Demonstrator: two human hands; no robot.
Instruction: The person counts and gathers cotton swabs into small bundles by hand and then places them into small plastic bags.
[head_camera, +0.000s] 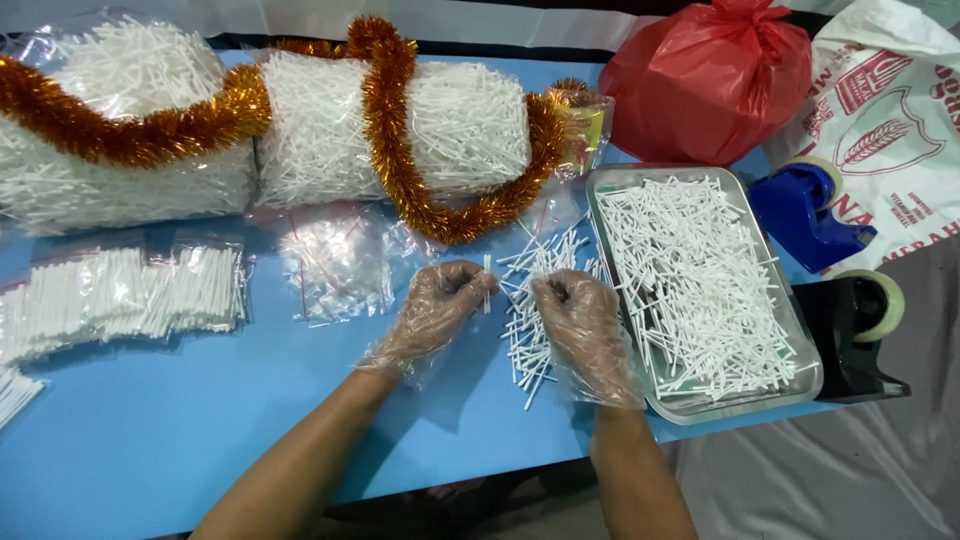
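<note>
Both my hands wear thin clear plastic gloves over a blue table (150, 420). My left hand (440, 305) pinches a short white stick (487, 283) upright between its fingertips. My right hand (580, 320) is curled with its fingertips on the loose pile of white sticks (530, 300) lying between the hands; whether it grips any is hidden by the fingers. Just right of that hand a metal tray (700, 405) holds many more of the same white sticks.
Large clear bags of white sticks (470, 120) sit at the back, draped with gold tinsel (390, 150). Small packed bags (130, 295) lie at left, empty clear bags (335, 265) in the middle. A red plastic bag (710, 80), blue tape dispenser (805, 215) and black tape dispenser (855, 330) stand at right.
</note>
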